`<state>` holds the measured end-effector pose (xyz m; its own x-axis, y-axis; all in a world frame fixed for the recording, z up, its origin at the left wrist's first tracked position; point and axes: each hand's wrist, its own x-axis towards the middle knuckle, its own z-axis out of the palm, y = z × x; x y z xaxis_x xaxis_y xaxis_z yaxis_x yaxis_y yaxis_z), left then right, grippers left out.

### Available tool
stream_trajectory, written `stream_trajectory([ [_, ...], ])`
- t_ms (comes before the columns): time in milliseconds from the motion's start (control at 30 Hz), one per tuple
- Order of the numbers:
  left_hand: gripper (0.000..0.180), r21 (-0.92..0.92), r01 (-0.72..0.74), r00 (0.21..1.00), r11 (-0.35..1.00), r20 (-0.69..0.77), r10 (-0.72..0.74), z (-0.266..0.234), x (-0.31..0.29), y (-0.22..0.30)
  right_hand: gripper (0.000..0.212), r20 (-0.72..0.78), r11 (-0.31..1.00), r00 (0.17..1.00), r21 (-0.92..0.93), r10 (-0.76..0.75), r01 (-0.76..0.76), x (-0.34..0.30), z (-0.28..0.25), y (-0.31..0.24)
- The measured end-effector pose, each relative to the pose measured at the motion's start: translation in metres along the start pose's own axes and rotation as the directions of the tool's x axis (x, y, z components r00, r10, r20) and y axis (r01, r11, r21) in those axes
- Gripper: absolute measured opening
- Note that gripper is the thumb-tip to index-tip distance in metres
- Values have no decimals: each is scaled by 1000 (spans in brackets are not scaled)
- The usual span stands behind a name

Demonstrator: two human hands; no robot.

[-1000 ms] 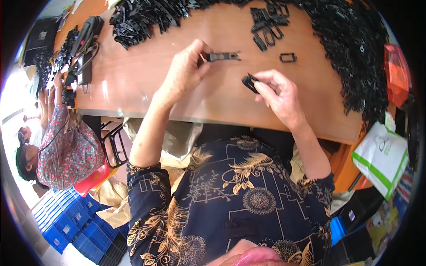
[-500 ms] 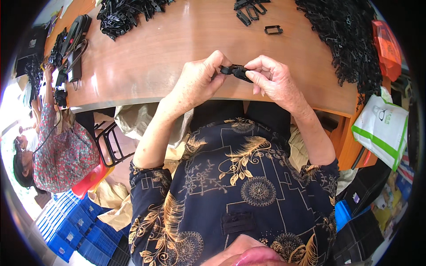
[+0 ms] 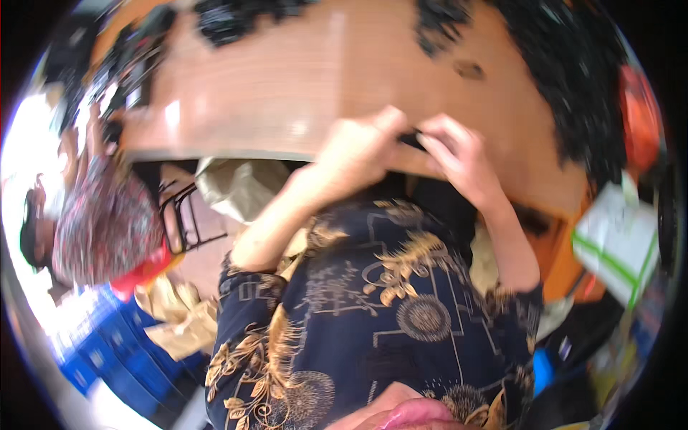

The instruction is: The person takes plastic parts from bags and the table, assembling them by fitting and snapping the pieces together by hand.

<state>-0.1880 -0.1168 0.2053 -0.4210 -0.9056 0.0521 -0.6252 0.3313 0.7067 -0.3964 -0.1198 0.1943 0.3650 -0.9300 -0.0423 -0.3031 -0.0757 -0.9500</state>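
Note:
Over the table's near edge, both my hands are closed on a small black plastic part [image 3: 411,137]. My left hand [image 3: 362,147] pinches its left end between thumb and fingers. At its right end are the bent fingertips of my right hand [image 3: 456,149]. Fingers cover most of the part, and motion smears the picture, so its shape is hard to make out. One loose black frame-like piece [image 3: 469,69] lies farther off on the table, close to a small group of similar black pieces [image 3: 438,25].
The wooden table [image 3: 251,93] bears a black pile [image 3: 236,20] at far left and a larger one [image 3: 566,86] at right. Beyond that are a red-orange bag [image 3: 638,118] and a white-green bag [image 3: 618,240]. Another person [image 3: 107,229] sits left, near blue crates [image 3: 115,351].
The whole view has turned and blurred, with the table's right side now lower. My hands stay together on the black part, which is more hidden between the fingers than before.

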Motion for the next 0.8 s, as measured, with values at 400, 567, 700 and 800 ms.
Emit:
stream_trajectory([
  [400,34,-508,270,951,818,10,-307,44,-111,-38,10,231,997,973,-72,-4,21,-33,80,0],
  [567,38,-572,166,926,804,-191,-327,33,-138,-50,13,316,905,900,-204,-299,373,-27,110,-38],
  [700,33,-834,76,899,546,-180,-399,39,-117,-60,14,360,963,898,0,-252,270,2,98,-27],
  [800,29,-914,64,879,399,-138,-456,42,-124,-50,18,378,929,921,366,-89,-61,12,95,2],
])
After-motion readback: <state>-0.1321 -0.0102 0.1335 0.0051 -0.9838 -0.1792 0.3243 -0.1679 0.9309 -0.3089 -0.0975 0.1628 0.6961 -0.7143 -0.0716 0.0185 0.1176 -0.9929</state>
